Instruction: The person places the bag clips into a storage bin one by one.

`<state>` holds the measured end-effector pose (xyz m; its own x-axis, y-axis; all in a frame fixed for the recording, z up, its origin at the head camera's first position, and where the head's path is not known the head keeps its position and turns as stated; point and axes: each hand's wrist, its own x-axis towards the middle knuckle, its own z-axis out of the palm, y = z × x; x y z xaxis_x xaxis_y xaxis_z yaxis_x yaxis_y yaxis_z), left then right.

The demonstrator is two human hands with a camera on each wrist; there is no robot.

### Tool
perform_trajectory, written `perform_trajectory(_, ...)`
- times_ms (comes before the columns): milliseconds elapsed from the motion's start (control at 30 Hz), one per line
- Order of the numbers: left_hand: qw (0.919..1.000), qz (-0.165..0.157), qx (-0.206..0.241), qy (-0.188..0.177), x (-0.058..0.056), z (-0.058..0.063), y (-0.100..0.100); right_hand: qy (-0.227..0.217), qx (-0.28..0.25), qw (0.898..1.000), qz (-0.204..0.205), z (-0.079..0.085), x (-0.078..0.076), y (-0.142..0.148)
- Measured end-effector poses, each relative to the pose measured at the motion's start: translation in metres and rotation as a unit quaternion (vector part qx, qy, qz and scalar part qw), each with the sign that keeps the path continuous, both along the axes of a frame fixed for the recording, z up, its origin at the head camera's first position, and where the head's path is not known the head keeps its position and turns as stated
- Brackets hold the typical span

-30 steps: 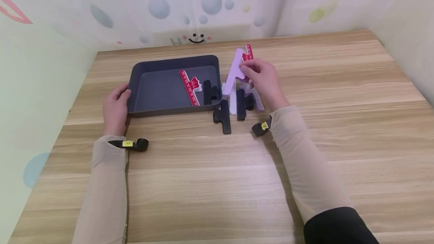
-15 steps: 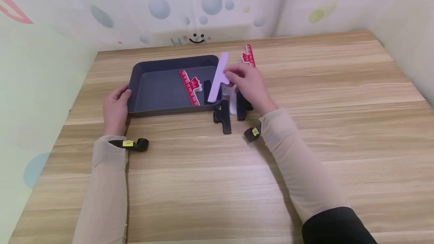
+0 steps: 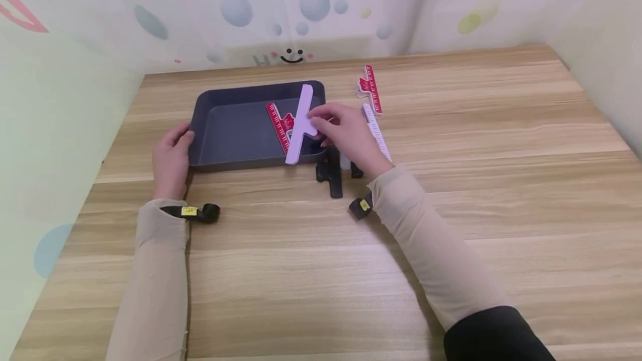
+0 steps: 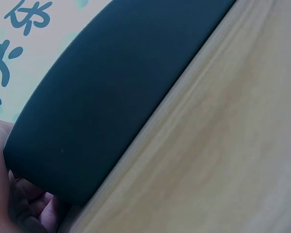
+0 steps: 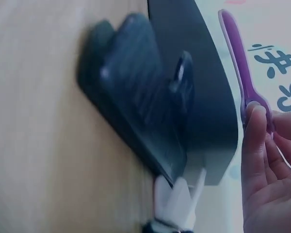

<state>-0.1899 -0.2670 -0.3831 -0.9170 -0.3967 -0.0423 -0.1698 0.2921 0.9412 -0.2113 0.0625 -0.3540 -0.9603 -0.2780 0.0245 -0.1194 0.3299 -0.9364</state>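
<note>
My right hand (image 3: 348,135) pinches a lilac bar-shaped clip (image 3: 301,121) by its handle, over the right part of a dark grey rectangular tray (image 3: 220,132). In the right wrist view, the clip (image 5: 237,53) appears edge-on, higher than the tray wall (image 5: 208,111). At the tray's left end, my left hand (image 3: 170,163) grips the wall, thumb at the rim. In the left wrist view, curled fingers (image 4: 39,208) show at the tray's corner. Inside the tray lies a red clip with a piano-key pattern (image 3: 277,125), partly covered by the lilac one.
Just right of the tray, a black clip (image 3: 330,177) lies on the wooden table (image 3: 271,272). Beside it are a white clip (image 5: 177,201) and another black one, mostly behind my right hand. Farther right lie a pale key-patterned clip (image 3: 377,132) and a red clip (image 3: 373,93).
My right hand has carried the lilac clip leftward from above the pile of clips to over the tray. My left hand and the tray have stayed put.
</note>
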Motion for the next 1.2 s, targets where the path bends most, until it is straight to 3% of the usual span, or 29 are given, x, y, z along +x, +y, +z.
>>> perform_trajectory(200, 1.0000, 0.000, -0.007, 0.001, -0.001, 0.001, 0.000, -0.016, -0.056, 0.998, 0.015, 0.000, 0.004, -0.010)
perform_trajectory(400, 1.0000, 0.004, -0.004, 0.006, -0.001, -0.002, 0.000, -0.030, -0.086, 0.996, 0.023, 0.012, 0.016, -0.016)
perform_trajectory(533, 0.9999, 0.001, -0.009, 0.007, -0.001, -0.002, 0.001, -0.018, -0.075, 0.997, 0.027, 0.018, 0.021, -0.016)
perform_trajectory(767, 0.9999, 0.002, -0.014, 0.006, -0.001, -0.002, 0.000, 0.025, -0.024, 0.999, 0.034, -0.011, 0.003, -0.019)
perform_trajectory(1200, 1.0000, 0.001, -0.008, 0.005, -0.001, -0.001, 0.001, 0.047, 0.030, 0.997, 0.043, -0.010, 0.005, -0.021)
